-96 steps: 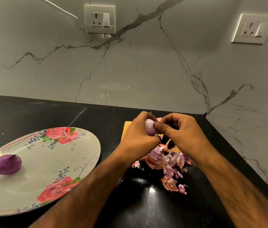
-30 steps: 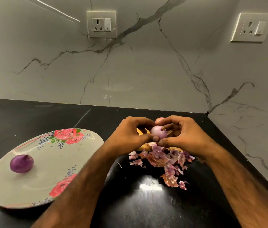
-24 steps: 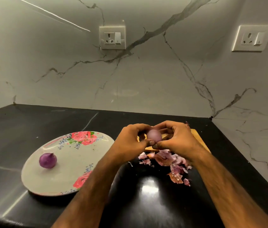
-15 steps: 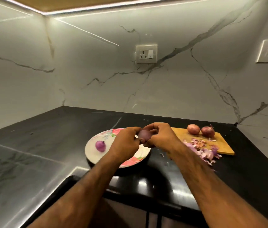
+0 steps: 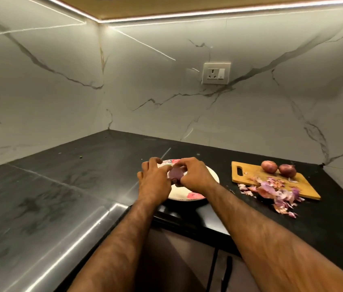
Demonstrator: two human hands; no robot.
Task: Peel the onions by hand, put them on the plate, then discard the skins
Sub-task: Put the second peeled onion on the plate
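Note:
A peeled purple onion [image 5: 175, 173] sits between my two hands, just above the flowered plate [image 5: 212, 175]. My left hand [image 5: 154, 180] and my right hand [image 5: 194, 175] both hold it with curled fingers. My hands hide most of the plate, and the onion that lay on it does not show. Two unpeeled onions [image 5: 269, 166] [image 5: 287, 170] lie on the wooden cutting board [image 5: 305, 186] to the right. A heap of pink and purple skins [image 5: 276, 190] spreads over the board's front edge and onto the black counter.
The black counter [image 5: 82, 175] runs in an L along the marble walls, with its front edge near my forearms. A wall socket [image 5: 215, 73] is set above the plate. A dark cabinet front shows below the counter edge.
Both hands have carried the peeled onion left, from above the skins and board to over the plate. The view has pulled back and turned left, so the board and two unpeeled onions show.

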